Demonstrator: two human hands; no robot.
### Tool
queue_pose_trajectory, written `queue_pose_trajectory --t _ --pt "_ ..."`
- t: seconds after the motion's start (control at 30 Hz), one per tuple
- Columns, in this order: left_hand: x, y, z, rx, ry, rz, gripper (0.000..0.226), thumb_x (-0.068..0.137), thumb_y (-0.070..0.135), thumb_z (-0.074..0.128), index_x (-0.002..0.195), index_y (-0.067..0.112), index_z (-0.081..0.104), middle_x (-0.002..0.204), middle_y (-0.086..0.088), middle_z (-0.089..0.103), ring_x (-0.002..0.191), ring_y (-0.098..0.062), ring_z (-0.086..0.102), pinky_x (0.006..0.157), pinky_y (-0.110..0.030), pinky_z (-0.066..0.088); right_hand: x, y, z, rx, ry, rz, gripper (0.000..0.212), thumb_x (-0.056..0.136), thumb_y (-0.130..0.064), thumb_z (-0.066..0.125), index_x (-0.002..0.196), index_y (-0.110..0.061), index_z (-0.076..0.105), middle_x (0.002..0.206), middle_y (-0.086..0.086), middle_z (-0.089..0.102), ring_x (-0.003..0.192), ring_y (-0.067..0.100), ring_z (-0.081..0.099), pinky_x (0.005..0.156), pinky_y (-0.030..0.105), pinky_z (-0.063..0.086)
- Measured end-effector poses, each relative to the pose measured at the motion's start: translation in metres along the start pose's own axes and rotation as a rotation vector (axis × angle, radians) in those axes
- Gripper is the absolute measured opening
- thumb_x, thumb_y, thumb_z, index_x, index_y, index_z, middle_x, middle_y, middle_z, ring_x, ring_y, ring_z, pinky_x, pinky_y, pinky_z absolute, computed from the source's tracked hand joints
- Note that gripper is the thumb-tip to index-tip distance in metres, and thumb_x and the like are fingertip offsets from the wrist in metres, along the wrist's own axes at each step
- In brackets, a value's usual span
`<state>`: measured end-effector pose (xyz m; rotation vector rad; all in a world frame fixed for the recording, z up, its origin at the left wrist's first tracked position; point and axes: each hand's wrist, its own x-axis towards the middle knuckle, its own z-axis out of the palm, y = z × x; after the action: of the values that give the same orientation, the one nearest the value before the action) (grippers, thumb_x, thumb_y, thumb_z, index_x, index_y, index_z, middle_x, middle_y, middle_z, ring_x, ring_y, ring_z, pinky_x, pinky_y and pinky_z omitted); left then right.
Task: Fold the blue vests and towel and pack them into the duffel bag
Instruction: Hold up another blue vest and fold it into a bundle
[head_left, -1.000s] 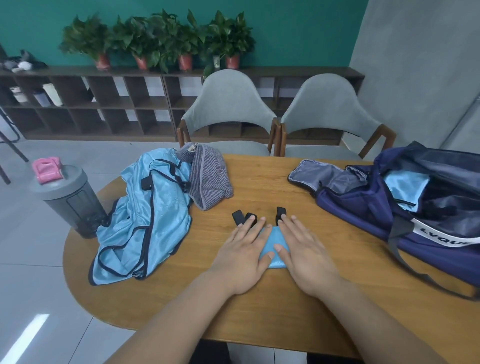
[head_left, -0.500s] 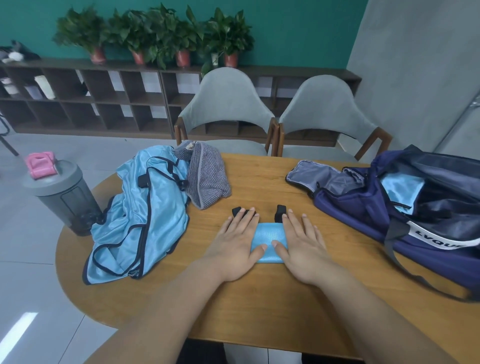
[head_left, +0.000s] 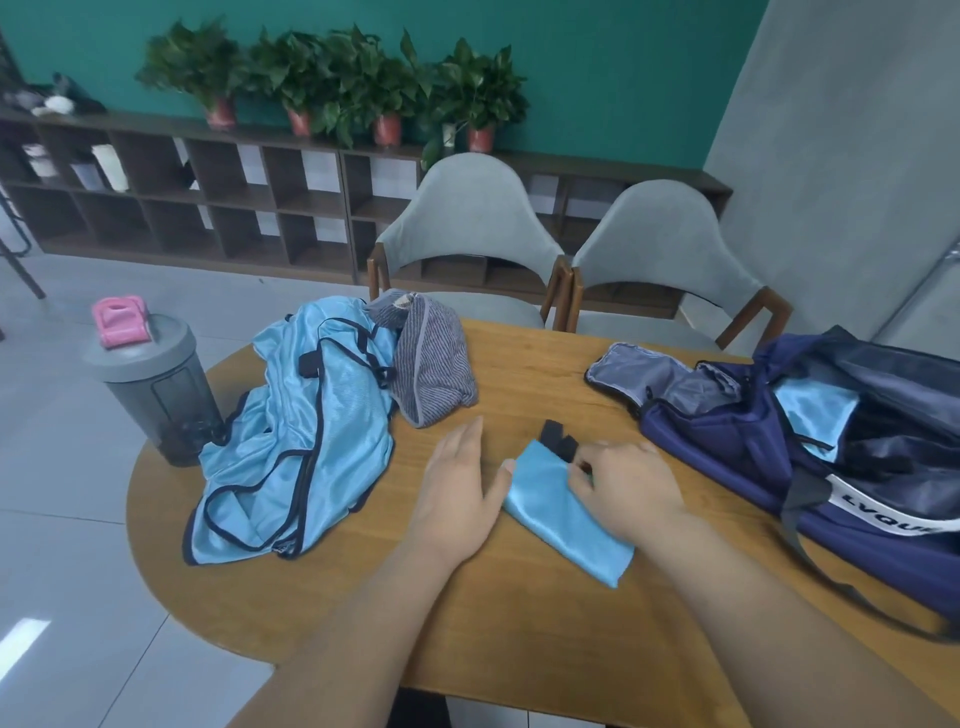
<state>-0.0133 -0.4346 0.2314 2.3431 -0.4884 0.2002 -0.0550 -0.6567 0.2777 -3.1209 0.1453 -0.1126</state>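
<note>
While the folded vest (head_left: 563, 525) lies on the counter (head_left: 545, 649) between my two hands, I judge the step in hand to be picking it up for the bag. Its near corner sits just below my right wrist. From there the long axis runs diagonally away and leftward, so the strap end points far-left, and the black straps (head_left: 556, 439) stick out just past my right fingertips. My right hand (head_left: 623, 483) is curled over that far half, fingers pinching the cloth near the straps. My left hand (head_left: 457, 488) lies flat and open on the wood, fingers straight, only its thumb touching the vest's left edge; it holds nothing. To do this well I would slide the left hand under the near half before lifting, since this thin, slick-looking cloth will likely fall open if carried by one end, and I would tuck the straps in. Then I would swing it rightward, kept level, to the duffel bag (head_left: 727, 441), which lies open just right of and beyond my right hand with a second vest (head_left: 815, 410) inside. Left of my left hand an unfolded vest (head_left: 301, 447) sprawls, and beyond that hand the striped towel (head_left: 431, 364) rests against it, neither yet packed.
</note>
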Motion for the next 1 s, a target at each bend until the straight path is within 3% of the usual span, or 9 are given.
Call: queue_pose_trajectory --t 0.1,0.17,0.27,0.37,0.53,0.6,0.7,0.8,1.0 --pt "0.002 -0.005 0.001 0.039 0.144 0.015 0.047 0.104 0.035 0.055 0.146 0.014 0.056 0.132 0.001 0.061 0.127 -0.021 0.052 0.112 -0.038 0.043 -0.02 0.0 0.007 0.171 -0.01 0.224 0.023 0.101 -0.039 0.043 0.083 -0.029 0.051 0.074 -0.01 0.059 0.073 0.02 0.054 0.074 0.037 0.036" --pt "0.003 -0.008 0.003 0.038 0.202 0.021 0.03 0.101 0.027 0.059 0.127 0.017 0.069 0.111 0.004 0.067 0.107 -0.019 0.06 0.098 -0.041 0.05 -0.033 -0.005 0.021 0.292 0.094 0.354 0.021 0.103 -0.033 0.043 0.084 -0.029 0.05 0.075 -0.011 0.057 0.074 0.018 0.052 0.074 0.038 0.035" --pt "0.003 -0.004 0.006 0.0 0.155 0.004 0.017 0.099 0.024 0.061 0.109 0.022 0.075 0.098 0.006 0.072 0.09 -0.017 0.065 0.086 -0.041 0.054 -0.043 -0.017 0.037 0.32 0.224 0.482 0.019 0.104 -0.028 0.041 0.088 -0.029 0.052 0.085 -0.013 0.056 0.084 0.017 0.05 0.075 0.037 0.035" --pt "-0.001 0.013 0.01 0.033 0.093 -0.052 0.02 0.102 0.034 0.056 0.106 0.025 0.074 0.096 0.006 0.074 0.092 -0.02 0.067 0.085 -0.039 0.052 -0.041 -0.022 0.043 0.313 0.231 0.551 0.018 0.105 -0.027 0.04 0.093 -0.028 0.054 0.091 -0.012 0.059 0.091 0.018 0.052 0.078 0.037 0.04" --pt "-0.007 0.075 0.022 0.041 -0.12 -0.392 0.052 0.104 0.06 0.04 0.118 0.014 0.06 0.109 -0.007 0.072 0.106 -0.032 0.068 0.085 -0.039 0.052 -0.04 -0.027 0.041 0.323 0.23 0.621 0.018 0.103 -0.024 0.04 0.096 -0.029 0.056 0.094 -0.011 0.063 0.097 0.018 0.055 0.077 0.036 0.035" --pt "-0.004 0.087 0.026 -0.01 -0.169 -0.52 0.055 0.1 0.063 0.048 0.117 0.011 0.059 0.112 -0.007 0.071 0.108 -0.033 0.068 0.085 -0.038 0.048 -0.043 -0.029 0.038 0.328 0.214 0.632 0.02 0.103 -0.023 0.039 0.1 -0.031 0.057 0.099 -0.011 0.065 0.1 0.018 0.054 0.078 0.036 0.035" --pt "0.004 0.095 0.029 -0.288 -0.197 -0.65 0.04 0.093 0.051 0.068 0.094 0.011 0.067 0.092 -0.007 0.072 0.084 -0.028 0.067 0.071 -0.032 0.047 -0.051 -0.029 0.031 0.388 0.175 0.653 0.019 0.1 -0.017 0.04 0.104 -0.03 0.053 0.103 -0.008 0.066 0.104 0.02 0.053 0.081 0.036 0.035" --pt "0.001 0.104 0.032 -0.518 -0.16 -0.647 0.028 0.091 0.033 0.076 0.081 0.01 0.063 0.084 -0.01 0.068 0.071 -0.025 0.06 0.067 -0.033 0.046 -0.062 -0.029 0.026 0.507 0.212 0.68 0.016 0.101 -0.018 0.038 0.111 -0.029 0.043 0.107 -0.007 0.068 0.108 0.021 0.052 0.083 0.038 0.033" --pt "-0.01 0.138 0.027 -0.684 -0.195 -0.545 0.021 0.101 0.034 0.065 0.105 0.015 0.057 0.102 -0.01 0.07 0.088 -0.026 0.068 0.073 -0.036 0.054 -0.085 -0.014 0.01 0.681 0.259 0.692 0.042 0.111 -0.037 0.03 0.149 -0.022 0.033 0.124 0.002 0.069 0.124 0.027 0.056 0.096 0.043 0.032"
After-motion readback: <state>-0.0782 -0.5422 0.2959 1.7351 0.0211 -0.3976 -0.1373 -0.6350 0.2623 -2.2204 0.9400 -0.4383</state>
